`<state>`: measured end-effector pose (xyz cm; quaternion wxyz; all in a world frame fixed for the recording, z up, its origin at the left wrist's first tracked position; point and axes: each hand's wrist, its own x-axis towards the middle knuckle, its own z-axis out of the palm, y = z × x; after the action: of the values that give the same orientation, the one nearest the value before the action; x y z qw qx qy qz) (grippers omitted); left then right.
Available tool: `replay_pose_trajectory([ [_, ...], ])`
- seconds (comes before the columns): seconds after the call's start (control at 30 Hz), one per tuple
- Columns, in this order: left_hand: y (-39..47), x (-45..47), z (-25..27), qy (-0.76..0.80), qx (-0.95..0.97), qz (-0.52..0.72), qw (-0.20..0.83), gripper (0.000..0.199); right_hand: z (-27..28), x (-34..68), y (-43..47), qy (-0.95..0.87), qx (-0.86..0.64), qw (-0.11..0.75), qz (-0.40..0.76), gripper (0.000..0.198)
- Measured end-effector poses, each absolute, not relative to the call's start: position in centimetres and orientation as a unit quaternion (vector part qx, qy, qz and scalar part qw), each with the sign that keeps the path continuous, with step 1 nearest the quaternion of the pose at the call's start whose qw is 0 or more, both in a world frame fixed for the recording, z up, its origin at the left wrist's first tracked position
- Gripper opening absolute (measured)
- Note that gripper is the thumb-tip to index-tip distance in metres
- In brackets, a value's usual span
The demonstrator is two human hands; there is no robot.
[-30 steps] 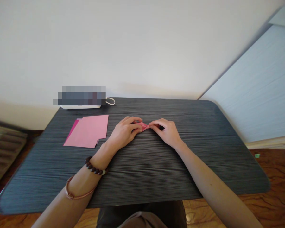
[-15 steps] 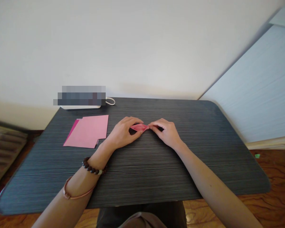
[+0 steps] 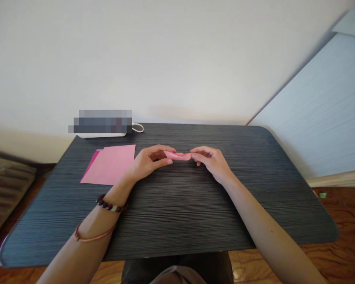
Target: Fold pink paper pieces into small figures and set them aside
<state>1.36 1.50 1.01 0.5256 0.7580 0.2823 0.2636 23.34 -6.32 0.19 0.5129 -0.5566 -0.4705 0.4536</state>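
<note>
Between my hands, near the middle of the table, is a small folded piece of pink paper (image 3: 180, 156), long and narrow with a creased upper edge. My left hand (image 3: 152, 161) grips its left end, thumb in front and fingers behind. On the other side, my right hand (image 3: 209, 159) pinches the right tip between thumb and index finger. A stack of pink paper sheets (image 3: 109, 163) lies left of my left hand, with a darker pink sheet showing at its left edge. My left wrist and forearm partly cover the stack's lower right corner.
A pixelated object with a white base (image 3: 102, 135) stands at the table's back left, a white cord loop (image 3: 138, 127) beside it. The dark ribbed table (image 3: 177, 221) meets a white wall (image 3: 177, 59). A pale panel (image 3: 322, 106) slants along the right.
The folded paper's opening faced me earlier; now it is turned to show its side and looks flatter. My left hand shifted slightly left, my right hand slightly right.
</note>
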Motion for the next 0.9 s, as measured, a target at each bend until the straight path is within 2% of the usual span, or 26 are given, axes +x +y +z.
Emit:
replay_pose_trajectory([
  [0.1,1.6,1.51,0.86,0.273,0.694,0.285,0.602,0.03,0.41,23.37,-6.35,-0.373,-0.497,0.526,0.58,0.016],
  [0.2,1.41,1.68,0.94,0.279,0.657,0.268,0.647,0.036,0.61,23.32,-6.43,-0.278,-0.448,0.524,0.669,0.012],
  [0.3,1.17,1.79,1.15,0.287,0.618,0.251,0.688,0.035,0.74,23.46,-6.5,-0.222,-0.433,0.519,0.703,0.009],
  [0.5,1.2,1.79,1.1,0.309,0.583,0.271,0.701,0.035,0.69,23.67,-6.45,-0.218,-0.437,0.511,0.708,0.011],
  [0.63,1.32,1.68,0.86,0.317,0.589,0.287,0.685,0.03,0.48,23.64,-6.5,-0.302,-0.476,0.517,0.644,0.015],
  [0.8,1.41,1.82,0.58,0.343,0.649,0.298,0.61,0.028,0.15,24.04,-6.63,-0.517,-0.543,0.488,0.447,0.015],
  [0.9,1.5,1.85,0.31,0.35,0.682,0.312,0.561,0.03,-0.07,24.19,-6.58,-0.582,-0.558,0.47,0.359,0.012],
])
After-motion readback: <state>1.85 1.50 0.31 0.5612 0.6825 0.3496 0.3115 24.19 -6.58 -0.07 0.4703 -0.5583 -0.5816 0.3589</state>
